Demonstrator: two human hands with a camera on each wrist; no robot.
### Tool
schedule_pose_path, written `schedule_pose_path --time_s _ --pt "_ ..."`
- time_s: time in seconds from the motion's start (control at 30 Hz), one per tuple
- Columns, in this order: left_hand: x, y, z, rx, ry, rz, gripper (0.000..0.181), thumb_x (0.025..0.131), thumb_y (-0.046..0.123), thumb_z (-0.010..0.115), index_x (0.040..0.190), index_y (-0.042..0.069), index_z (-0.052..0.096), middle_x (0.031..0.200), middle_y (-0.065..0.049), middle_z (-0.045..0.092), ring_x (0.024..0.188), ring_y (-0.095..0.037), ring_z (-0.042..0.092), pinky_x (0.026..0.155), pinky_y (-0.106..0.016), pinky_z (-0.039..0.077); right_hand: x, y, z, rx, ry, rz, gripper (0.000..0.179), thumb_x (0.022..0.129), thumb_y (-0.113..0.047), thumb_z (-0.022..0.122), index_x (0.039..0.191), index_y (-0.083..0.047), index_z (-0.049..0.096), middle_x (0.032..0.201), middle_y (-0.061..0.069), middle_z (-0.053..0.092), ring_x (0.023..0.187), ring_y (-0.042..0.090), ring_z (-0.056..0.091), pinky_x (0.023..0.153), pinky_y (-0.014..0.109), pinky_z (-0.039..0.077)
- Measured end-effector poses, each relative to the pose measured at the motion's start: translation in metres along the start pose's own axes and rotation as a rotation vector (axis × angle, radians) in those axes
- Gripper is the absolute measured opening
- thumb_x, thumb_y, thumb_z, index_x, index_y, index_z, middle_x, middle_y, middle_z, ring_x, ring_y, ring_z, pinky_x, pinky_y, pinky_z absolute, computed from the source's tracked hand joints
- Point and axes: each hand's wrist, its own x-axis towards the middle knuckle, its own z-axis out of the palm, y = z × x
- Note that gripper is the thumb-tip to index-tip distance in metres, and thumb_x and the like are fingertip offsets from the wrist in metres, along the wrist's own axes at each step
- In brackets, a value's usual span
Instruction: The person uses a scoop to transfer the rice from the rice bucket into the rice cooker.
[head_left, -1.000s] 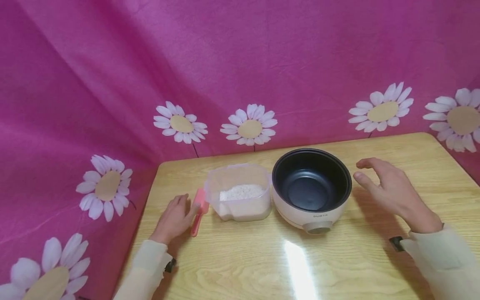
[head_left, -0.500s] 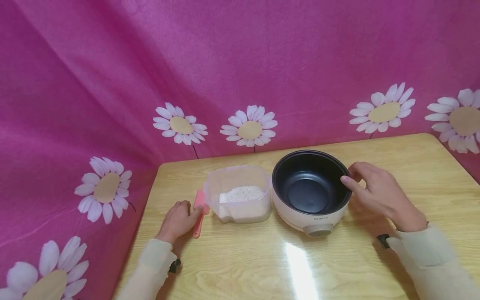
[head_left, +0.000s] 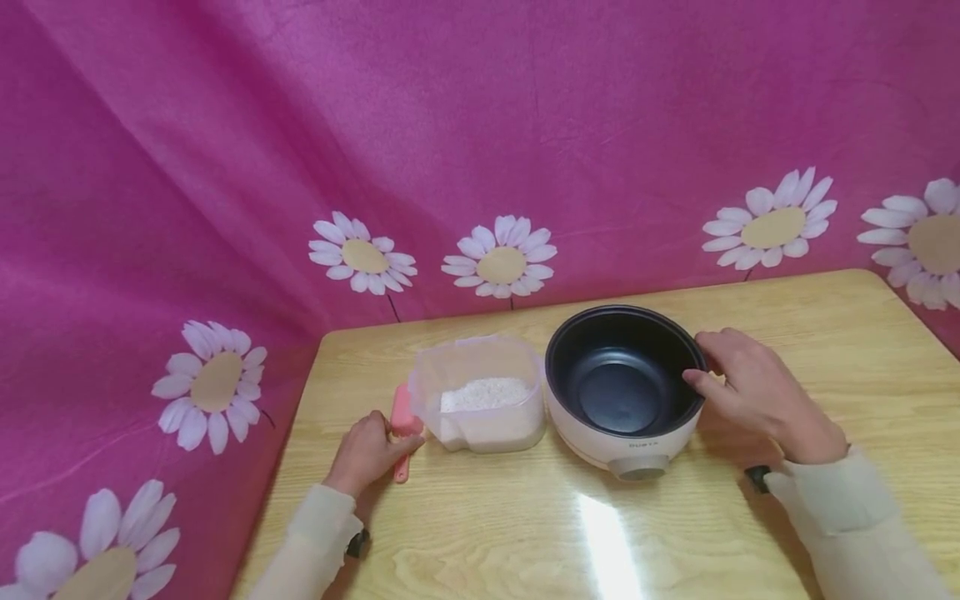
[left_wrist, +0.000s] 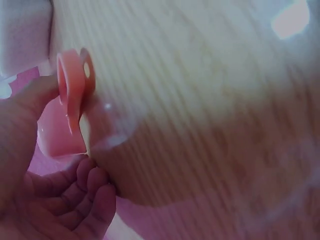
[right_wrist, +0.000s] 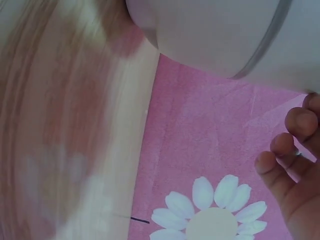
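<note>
In the head view a pink scoop [head_left: 406, 414] lies on the table just left of a clear plastic container [head_left: 491, 429] of white rice [head_left: 486, 394]. My left hand [head_left: 369, 454] pinches the scoop, its thumb across the handle. The left wrist view shows the thumb at the scoop's handle [left_wrist: 75, 82] and curled fingertips at its wider end. To the right of the container stands a white electric pot [head_left: 592, 440] with a black interior. My right hand [head_left: 757, 392] grips the pot's right rim, thumb over the inside and fingers outside, where they are partly hidden.
A wooden table [head_left: 510, 533] carries everything, and its far edge meets a magenta cloth [head_left: 622, 125] printed with white daisies. The container and pot stand side by side, nearly touching. A grey dial [head_left: 639, 467] is on the pot's front.
My right hand has moved left onto the pot's rim and taken hold of it. The left hand has shifted right, its thumb now across the scoop's handle. The pot and container stay put.
</note>
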Motion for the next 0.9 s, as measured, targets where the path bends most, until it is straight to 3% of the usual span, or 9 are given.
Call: schedule_pose_path --time_s 0.13,0.33,0.7,0.9 --pt "-0.003 -0.002 0.001 0.004 0.031 0.016 0.052 0.084 0.050 0.081 0.073 0.009 0.051 0.067 -0.001 0.043 0.063 -0.018 0.043 0.060 -0.029 0.034 -0.001 -0.002 0.002 0.039 0.012 -0.003 0.016 0.087 -0.020 0.069 0.102 -0.014 0.066 0.094 0.004 0.068 0.090 0.020 0.059 0.076 0.048 0.056" --pt "-0.007 -0.004 -0.003 -0.006 0.033 -0.008 0.065 0.082 0.054 0.081 0.051 0.016 0.039 0.052 0.007 0.029 0.055 -0.012 0.030 0.054 -0.027 0.028 -0.001 -0.002 0.007 0.035 0.062 -0.040 0.010 0.086 -0.014 0.064 0.095 -0.015 0.061 0.079 -0.004 0.060 0.077 0.013 0.052 0.066 0.032 0.048" --pt "-0.005 0.003 -0.005 0.023 0.034 -0.007 0.049 0.087 0.036 0.081 0.055 0.013 0.050 0.054 0.005 0.040 0.059 -0.014 0.042 0.057 -0.027 0.031 -0.006 -0.003 0.007 0.082 -0.008 0.059 0.014 0.091 -0.015 0.064 0.104 -0.014 0.059 0.085 -0.001 0.061 0.079 0.015 0.054 0.065 0.027 0.048" --pt "-0.007 0.008 -0.007 0.046 0.029 -0.001 0.038 0.085 0.025 0.076 0.056 0.013 0.055 0.054 0.002 0.051 0.056 -0.016 0.049 0.054 -0.027 0.035 -0.005 -0.004 0.007 0.083 0.004 0.053 0.012 0.091 -0.015 0.063 0.103 -0.013 0.059 0.083 0.000 0.059 0.079 0.016 0.053 0.064 0.026 0.047"
